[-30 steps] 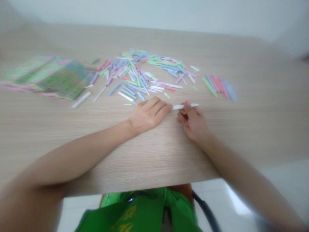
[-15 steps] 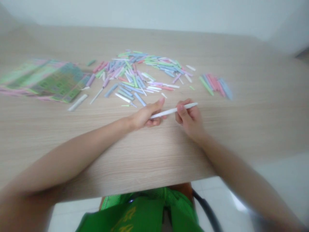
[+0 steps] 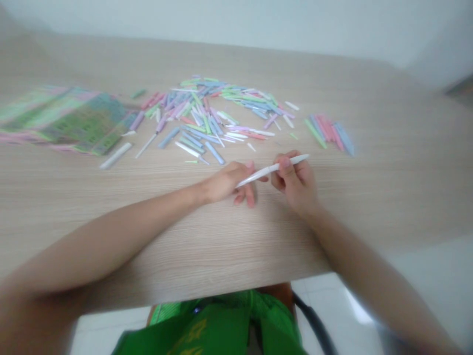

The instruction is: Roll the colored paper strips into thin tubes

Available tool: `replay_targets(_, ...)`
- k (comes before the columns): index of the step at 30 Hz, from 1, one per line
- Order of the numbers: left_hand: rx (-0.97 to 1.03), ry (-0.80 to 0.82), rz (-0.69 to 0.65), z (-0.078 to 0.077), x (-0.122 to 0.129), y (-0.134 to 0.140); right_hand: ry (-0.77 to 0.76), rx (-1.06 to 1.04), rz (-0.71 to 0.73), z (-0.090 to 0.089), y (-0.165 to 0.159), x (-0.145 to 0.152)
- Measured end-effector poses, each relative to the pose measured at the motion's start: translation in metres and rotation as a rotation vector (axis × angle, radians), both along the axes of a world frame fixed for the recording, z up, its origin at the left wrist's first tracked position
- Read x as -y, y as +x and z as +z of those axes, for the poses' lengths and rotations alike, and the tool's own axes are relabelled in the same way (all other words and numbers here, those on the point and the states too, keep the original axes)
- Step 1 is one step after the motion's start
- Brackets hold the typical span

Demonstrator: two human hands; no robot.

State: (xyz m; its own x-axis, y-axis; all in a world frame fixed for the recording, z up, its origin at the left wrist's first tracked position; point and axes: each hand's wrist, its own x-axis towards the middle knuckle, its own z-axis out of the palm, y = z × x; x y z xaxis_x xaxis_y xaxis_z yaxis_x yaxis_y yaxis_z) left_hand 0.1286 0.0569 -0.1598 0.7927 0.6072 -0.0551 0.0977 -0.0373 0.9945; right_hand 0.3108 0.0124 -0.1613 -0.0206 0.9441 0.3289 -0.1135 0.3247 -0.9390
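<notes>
Centrally, right hand (image 3: 298,186) pinching white stick (image 3: 263,172), left hand (image 3: 229,181) loosely spread at its end, pastel sticks (image 3: 207,123) on table (image 3: 221,241)

The person wears a bright green cloth garment (image 3: 221,333), its front marked with yellow character-like figures (image 3: 195,331) too blurred to read. A dark narrow strip (image 3: 254,341) runs down near the garment's middle, between two green panels. Towards the table side, the green cloth has a fine mesh-like texture (image 3: 173,313), and a small dark glossy spot (image 3: 197,310) shows there. The left hand (image 3: 224,183) and right hand (image 3: 298,186) are ungloved, and both slim forearms are bare as far as they show.
</notes>
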Motion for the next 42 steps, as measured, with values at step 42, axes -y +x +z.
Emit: replay_targets(42,-0.413,0.568,0.251,0.008,0.019,0.014,-0.335,0.003,-0.199,-0.02,-0.009,-0.003)
